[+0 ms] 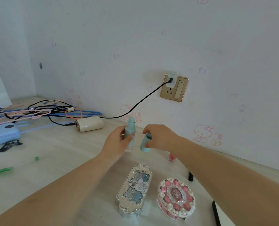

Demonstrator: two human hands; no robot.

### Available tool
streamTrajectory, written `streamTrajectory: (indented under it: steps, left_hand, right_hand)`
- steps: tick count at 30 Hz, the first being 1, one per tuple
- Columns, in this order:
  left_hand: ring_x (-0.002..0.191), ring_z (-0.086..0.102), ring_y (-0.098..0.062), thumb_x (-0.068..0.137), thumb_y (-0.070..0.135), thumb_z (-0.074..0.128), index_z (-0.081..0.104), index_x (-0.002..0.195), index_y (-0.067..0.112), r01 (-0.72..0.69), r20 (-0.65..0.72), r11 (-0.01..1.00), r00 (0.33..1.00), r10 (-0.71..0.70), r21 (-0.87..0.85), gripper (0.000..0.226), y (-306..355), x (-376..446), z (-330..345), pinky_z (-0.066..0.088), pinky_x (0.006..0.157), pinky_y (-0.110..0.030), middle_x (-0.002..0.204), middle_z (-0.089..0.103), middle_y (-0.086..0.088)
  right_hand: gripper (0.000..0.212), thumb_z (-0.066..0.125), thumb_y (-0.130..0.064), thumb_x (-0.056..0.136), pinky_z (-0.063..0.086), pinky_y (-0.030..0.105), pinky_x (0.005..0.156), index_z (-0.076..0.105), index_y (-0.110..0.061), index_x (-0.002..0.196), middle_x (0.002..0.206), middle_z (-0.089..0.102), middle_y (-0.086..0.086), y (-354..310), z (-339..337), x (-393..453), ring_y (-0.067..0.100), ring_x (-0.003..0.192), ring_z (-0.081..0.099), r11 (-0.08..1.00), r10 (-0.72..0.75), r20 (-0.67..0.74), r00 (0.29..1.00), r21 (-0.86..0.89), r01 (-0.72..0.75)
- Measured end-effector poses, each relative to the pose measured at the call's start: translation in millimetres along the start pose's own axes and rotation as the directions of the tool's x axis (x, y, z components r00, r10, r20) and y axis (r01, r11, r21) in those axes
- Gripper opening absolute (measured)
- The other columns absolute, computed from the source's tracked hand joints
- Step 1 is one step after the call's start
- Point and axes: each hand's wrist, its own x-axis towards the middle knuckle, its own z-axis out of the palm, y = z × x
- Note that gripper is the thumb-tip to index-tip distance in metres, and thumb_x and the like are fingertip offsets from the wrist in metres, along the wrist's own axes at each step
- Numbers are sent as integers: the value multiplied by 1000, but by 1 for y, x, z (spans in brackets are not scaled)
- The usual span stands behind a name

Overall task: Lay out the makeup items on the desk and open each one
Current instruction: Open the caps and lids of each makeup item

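My left hand [117,145] grips a pale teal bottle [130,130] upright above the desk, its nozzle bare at the top. My right hand [161,137] holds the bottle's teal cap [145,143] just to the right, apart from the bottle. Below them on the desk lie a closed oblong ornate palette [134,189] and a closed round pink cake-shaped compact [176,197]. A small pink tube [172,157] peeks out under my right wrist. A black pencil-like stick [191,176] lies beside my right forearm.
A cream power bank [89,123] with a black cable runs to the gold wall socket [174,88]. Tangled cords and hangers [37,111] and a blue device [4,133] crowd the left. Green scraps [0,170] lie at the front left. A black strip [215,212] lies at the bottom right.
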Motion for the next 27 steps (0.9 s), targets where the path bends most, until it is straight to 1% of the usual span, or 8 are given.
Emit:
streamTrajectory:
  steps: [3,6,13,16,18,22,25,27]
  left_hand:
    - [99,62,-21,88,12,63,53,104,22,2,-19,1000,1000,-2,-8,21,-2,0,1,44,81,-24,103,63,-3]
    - [101,61,-21,88,13,63,53,106,21,1,-20,1000,1000,-2,-13,23,-2,-2,0,43,84,-26,105,62,-2]
    - [107,58,-18,88,15,62,52,110,23,-22,-26,999,999,23,28,25,-1,-6,2,44,92,-30,108,60,2]
    - [118,48,-10,87,18,64,42,135,15,11,-34,1000,999,-10,16,53,-2,-7,1,38,99,-29,122,52,2]
    - [126,41,-8,86,21,66,30,144,16,20,-116,1000,993,-22,-19,68,1,-10,-4,34,106,-33,134,44,1]
    - [105,48,3,89,14,60,47,128,26,-222,-333,971,913,238,85,43,22,-26,-16,37,91,-13,114,51,7]
    - [99,52,11,89,11,60,53,110,33,-333,-230,939,911,343,82,31,42,-48,-6,38,87,-5,105,54,15]
    - [103,57,5,89,9,60,53,105,39,-307,-82,952,949,305,-6,35,49,-59,8,41,92,-10,109,58,12]
  right_hand:
    - [57,69,-18,80,43,33,90,41,-15,130,127,58,3,-3,10,4,24,114,52,995,28,13,1000,95,-29]
    - [61,70,-17,79,42,28,82,38,-15,131,125,60,2,-5,19,6,23,111,54,987,34,-2,999,155,-33]
    - [67,69,-19,80,41,30,85,33,-18,136,128,59,-3,-7,27,8,21,115,53,988,31,-13,999,149,-29]
    - [86,72,-29,78,42,35,98,21,-18,146,137,52,1,-6,24,5,23,125,48,992,9,-3,1000,124,-9]
    - [88,70,-40,79,37,40,105,18,-21,148,144,44,4,-1,12,0,25,130,43,992,11,-29,1000,128,-8]
    - [41,55,-45,89,35,31,101,52,-30,128,134,52,-5,21,-27,-18,15,122,48,992,-1,-224,975,122,29]
    - [22,50,-37,93,38,28,98,65,-31,109,126,59,-9,43,-39,-30,12,116,52,987,54,-310,949,162,-4]
    - [22,50,-35,94,37,28,98,65,-32,110,127,58,-8,54,-35,-34,12,117,52,988,83,-285,955,147,-43]
